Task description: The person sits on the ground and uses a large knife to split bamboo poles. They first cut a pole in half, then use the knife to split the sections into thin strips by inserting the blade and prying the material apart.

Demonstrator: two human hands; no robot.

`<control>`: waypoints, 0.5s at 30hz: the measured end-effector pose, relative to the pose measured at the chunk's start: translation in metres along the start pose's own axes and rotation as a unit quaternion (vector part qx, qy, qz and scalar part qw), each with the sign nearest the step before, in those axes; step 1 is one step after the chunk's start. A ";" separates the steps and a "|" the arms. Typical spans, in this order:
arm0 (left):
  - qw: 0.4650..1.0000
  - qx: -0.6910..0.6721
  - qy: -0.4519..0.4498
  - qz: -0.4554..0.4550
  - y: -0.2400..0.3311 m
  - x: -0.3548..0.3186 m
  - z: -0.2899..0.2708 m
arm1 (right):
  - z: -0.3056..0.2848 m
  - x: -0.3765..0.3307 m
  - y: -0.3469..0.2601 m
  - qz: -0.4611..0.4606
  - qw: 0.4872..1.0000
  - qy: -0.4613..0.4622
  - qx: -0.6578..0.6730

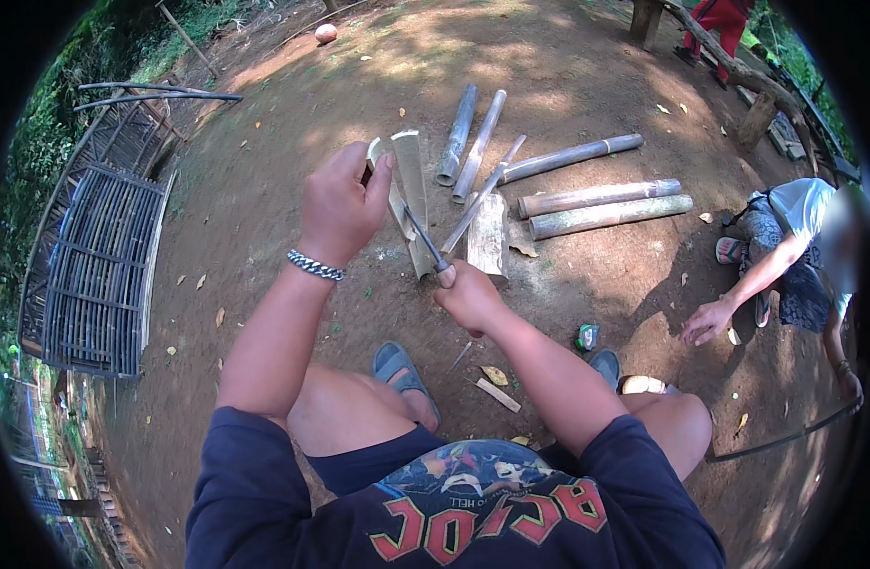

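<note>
My left hand [344, 204] grips the upper end of a split bamboo piece [397, 207], its thumb on the pale cut edge. Beside that piece, a second pale half [409, 166] stands almost parallel; whether the two still join lower down I cannot tell. My right hand [471, 298] is closed round the handle of a knife [423, 233], whose dark blade slants up and left against the bamboo. Just beyond my right hand lies a short wood block [488, 235], with a thin bamboo stick [482, 197] leaning across it.
Several bamboo tubes [605, 196] lie on the dirt ahead and to the right. A co-worker [797, 251] crouches at right, one hand reaching low, the other by a long dark blade or strip [786, 442]. A slatted bamboo bench [103, 270] stands left. A small green container [587, 337] sits near my feet.
</note>
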State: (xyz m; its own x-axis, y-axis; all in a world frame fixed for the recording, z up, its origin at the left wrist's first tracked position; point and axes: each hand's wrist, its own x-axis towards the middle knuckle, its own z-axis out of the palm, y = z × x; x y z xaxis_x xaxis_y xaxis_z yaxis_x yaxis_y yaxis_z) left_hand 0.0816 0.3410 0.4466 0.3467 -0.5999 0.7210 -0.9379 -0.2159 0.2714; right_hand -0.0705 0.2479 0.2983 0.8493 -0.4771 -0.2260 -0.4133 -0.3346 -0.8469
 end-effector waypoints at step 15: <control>1.000 0.021 0.019 0.007 -0.044 0.056 0.030 | 0.018 0.076 0.029 0.066 0.987 0.062 -0.134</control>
State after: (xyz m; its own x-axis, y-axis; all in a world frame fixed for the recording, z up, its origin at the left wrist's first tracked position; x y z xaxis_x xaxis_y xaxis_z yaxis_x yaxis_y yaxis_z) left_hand 0.1418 0.2934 0.4560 0.3323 -0.5731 0.7491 -0.9421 -0.2393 0.2348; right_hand -0.0117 0.2164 0.2473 0.7424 -0.6214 -0.2503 -0.6037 -0.4584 -0.6522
